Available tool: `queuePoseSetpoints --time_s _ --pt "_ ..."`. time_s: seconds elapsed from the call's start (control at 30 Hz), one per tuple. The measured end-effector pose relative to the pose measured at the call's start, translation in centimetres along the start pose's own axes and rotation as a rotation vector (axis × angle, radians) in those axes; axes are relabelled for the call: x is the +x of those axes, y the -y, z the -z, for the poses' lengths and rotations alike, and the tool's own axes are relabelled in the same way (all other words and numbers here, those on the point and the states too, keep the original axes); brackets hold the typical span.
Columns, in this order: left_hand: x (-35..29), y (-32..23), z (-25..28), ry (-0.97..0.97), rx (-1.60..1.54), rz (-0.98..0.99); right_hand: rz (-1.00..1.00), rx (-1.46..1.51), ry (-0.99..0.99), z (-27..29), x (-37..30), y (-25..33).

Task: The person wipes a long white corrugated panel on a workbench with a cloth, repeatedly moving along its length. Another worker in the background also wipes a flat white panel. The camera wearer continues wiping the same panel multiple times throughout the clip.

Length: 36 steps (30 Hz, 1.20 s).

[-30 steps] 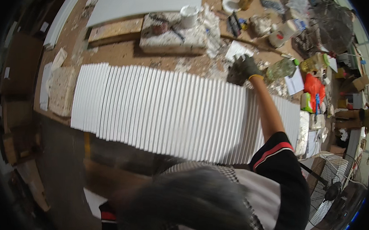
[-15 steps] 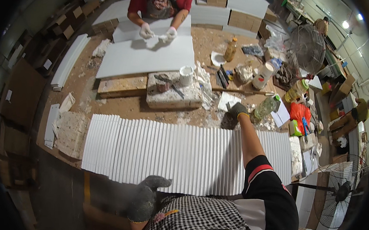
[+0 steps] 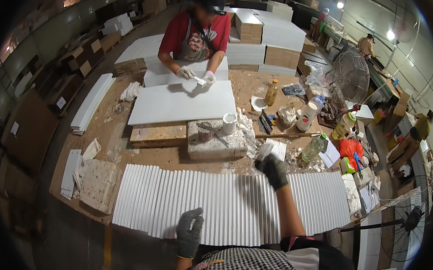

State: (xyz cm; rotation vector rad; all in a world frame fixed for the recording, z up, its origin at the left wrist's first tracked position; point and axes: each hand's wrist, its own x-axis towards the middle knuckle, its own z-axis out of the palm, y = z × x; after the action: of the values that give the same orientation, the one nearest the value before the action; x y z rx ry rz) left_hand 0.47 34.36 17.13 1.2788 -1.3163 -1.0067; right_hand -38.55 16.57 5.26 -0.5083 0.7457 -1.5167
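A row of white slats lies side by side across the near part of the table. My left hand, in a dark grey glove, is at the row's front edge, fingers extended and nothing visible in it. Over the far edge of the row, my right hand, in a similar glove, is closed on a small whitish thing that is too blurred to name. Just beyond that hand is a white card. A paint-stained white block carries a white pot and a smeared dark pot.
Across the table, a person in red with white gloves handles a small white piece above white boards. Bottles, rags and a red bag crowd the right side. A fan stands near right.
My right hand has drawn back from the white card toward the slats. My left hand has come up from beside the apron to the slats' front edge. The whole view has tilted upward.
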Motion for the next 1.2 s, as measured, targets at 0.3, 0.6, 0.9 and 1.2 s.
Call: queuePoseSetpoints --time_s 0.3,0.6,0.9,1.2 --pt "3.2 2.7 -2.0 0.224 0.043 -0.095 -0.181 -0.382 0.172 -16.4 -16.8 -8.8" --pt "5.4 9.1 5.7 -0.102 0.049 -0.055 0.310 -1.533 0.065 -14.6 -15.8 -8.3" --pt "9.3 14.8 11.4 -0.217 0.288 -0.043 -0.054 -2.106 -0.460 -8.6 -16.0 -7.0" --pt "8.7 15.6 10.9 -0.203 0.385 -0.089 0.016 -2.142 -0.432 -8.6 -16.2 -6.9"
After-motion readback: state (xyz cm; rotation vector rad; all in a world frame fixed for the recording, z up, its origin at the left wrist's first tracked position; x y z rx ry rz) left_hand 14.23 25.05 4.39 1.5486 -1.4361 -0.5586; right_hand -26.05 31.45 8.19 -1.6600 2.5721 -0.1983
